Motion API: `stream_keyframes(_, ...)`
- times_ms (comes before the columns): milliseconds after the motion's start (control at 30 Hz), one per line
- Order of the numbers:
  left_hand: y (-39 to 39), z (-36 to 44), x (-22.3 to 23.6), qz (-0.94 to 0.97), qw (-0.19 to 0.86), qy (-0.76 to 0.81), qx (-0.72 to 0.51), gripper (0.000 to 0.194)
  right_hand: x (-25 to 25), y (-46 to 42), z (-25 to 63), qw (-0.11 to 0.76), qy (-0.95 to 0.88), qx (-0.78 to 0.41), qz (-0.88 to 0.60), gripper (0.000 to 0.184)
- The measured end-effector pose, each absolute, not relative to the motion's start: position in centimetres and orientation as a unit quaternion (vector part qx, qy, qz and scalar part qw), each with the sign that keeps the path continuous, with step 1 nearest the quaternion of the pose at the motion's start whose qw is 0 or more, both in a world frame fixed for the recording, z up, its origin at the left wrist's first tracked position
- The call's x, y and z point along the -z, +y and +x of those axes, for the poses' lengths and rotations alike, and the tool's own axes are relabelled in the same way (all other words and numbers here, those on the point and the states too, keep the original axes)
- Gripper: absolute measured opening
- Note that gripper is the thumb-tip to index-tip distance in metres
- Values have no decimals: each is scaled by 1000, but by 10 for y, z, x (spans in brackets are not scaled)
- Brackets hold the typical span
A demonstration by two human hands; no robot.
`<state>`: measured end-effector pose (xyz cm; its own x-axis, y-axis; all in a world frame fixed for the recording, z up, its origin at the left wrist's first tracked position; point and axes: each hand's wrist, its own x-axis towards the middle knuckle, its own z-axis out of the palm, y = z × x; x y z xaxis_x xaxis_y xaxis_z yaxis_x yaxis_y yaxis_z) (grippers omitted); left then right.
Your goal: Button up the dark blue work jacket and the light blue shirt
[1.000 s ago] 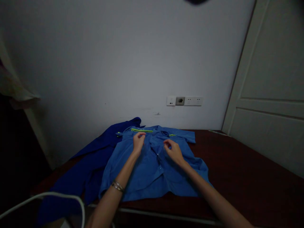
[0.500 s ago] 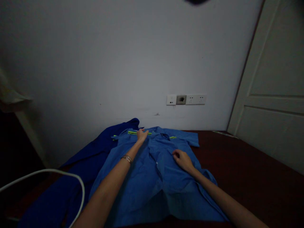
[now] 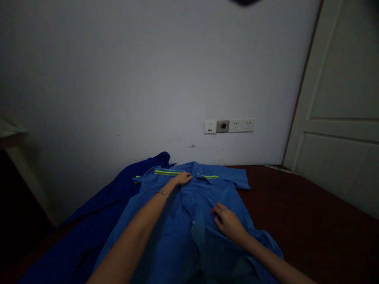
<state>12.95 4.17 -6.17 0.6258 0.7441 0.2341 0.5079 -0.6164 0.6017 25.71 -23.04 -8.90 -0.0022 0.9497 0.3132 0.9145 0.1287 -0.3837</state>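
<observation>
A blue short-sleeved work shirt [image 3: 166, 236] with yellow-green strips across the chest lies front up, its collar towards the wall. My left hand [image 3: 182, 178] is at the front opening just below the collar, fingertips pinched together on the shirt's edge. Lower down, over the shirt's right half, my right hand [image 3: 227, 223] hangs with loosely bent fingers and a gap between thumb and fingers. Nothing shows in it. Wrinkles run along the front opening between the hands.
A darker blue garment [image 3: 100, 205] lies to the left, partly under the shirt. Both rest on a dark red-brown surface [image 3: 284, 205]. Behind are a wall with sockets [image 3: 241, 125] and, at right, a pale panelled door [image 3: 340, 157].
My left hand has moved right from the left chest strip to the front opening. My right hand's fingers have loosened. The view has shifted slightly, and the white cable has left it.
</observation>
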Motion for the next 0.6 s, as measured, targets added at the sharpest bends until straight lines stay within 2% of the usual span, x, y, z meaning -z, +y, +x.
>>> stream_keyframes(133, 63, 129, 54, 857, 206, 403, -248, 30, 91, -227, 257, 253, -707, -40, -659, 24)
stream_keyframes(367, 107, 144, 53, 829, 168, 487, -219, 17, 88, -223, 259, 267, -690, -86, -667, 23)
stream_keyframes(600, 128, 161, 60, 790, 172, 572, -136, 26, 80, -223, 260, 273, -688, -116, -663, 24)
